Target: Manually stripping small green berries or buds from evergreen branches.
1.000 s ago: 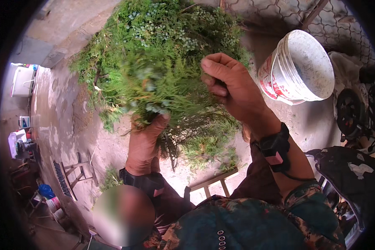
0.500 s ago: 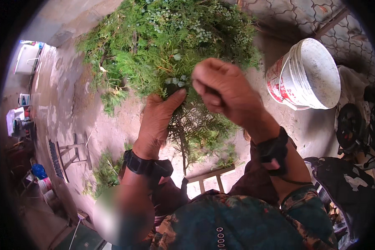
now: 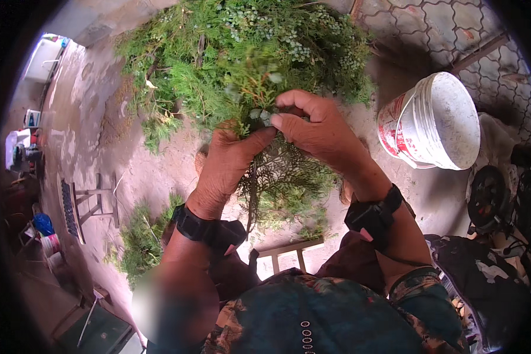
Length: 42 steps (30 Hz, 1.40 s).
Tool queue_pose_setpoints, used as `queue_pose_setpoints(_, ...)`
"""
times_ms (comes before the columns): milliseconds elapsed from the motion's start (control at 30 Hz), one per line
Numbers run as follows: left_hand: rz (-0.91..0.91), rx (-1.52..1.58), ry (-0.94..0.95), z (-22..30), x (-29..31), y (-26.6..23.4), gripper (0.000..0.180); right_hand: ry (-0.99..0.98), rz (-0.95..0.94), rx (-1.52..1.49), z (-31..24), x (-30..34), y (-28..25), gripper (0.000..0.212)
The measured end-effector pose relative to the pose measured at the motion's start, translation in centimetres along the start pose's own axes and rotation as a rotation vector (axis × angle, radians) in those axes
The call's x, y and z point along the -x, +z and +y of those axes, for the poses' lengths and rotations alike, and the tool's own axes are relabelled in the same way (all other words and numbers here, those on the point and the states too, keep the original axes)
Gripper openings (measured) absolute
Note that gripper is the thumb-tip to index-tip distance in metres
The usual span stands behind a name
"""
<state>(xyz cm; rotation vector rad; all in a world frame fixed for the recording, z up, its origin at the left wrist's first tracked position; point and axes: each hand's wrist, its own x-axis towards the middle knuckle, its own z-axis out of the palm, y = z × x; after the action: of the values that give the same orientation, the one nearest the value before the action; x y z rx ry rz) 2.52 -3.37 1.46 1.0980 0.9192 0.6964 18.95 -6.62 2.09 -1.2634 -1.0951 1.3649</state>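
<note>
My left hand (image 3: 227,162) is closed around a leafy conifer branch (image 3: 283,168), its bare stem hanging below the hand. Green-blue cones (image 3: 259,115) sit on the branch just above my left thumb. My right hand (image 3: 327,133) has come to these cones from the right, thumb and forefinger curled at the cluster. Its other fingers are partly hidden behind the branch. Beyond both hands lies a big heap of conifer branches (image 3: 212,74), dotted with pale cones.
To the right stands a white bucket (image 3: 422,118) with red markings, tilted in view. Cut greenery (image 3: 141,239) lies on the floor at the left, beside a small wooden stool frame (image 3: 100,203). Another wooden frame (image 3: 289,248) shows between my knees. A dark jacket (image 3: 478,271) lies at right.
My right hand has moved left and down, from a raised, blurred fist beside the branch to the cone cluster. My left hand keeps hold of the branch.
</note>
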Motion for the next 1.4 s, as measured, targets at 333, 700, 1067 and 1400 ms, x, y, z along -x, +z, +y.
queue_pose_setpoints(333,-0.060,0.334,-0.131,0.9,0.1,-0.6,0.015,0.234,-0.081,-0.675,-0.5,0.2,-0.1,0.015)
queue_pose_setpoints(700,0.030,0.068,-0.073,-0.6,-0.4,-0.7,0.014,0.039,0.021,-0.226,0.6,0.0,1.1,0.014)
queue_pose_setpoints(1067,-0.037,0.011,-0.086,0.0,0.0,-0.4,0.015,-0.083,0.100,0.137,1.3,-0.2,0.9,0.022)
queue_pose_setpoints(1400,0.012,0.277,-0.170,0.0,-0.1,-0.8,0.017,0.208,-0.026,-0.718,-0.2,0.3,0.0,0.013)
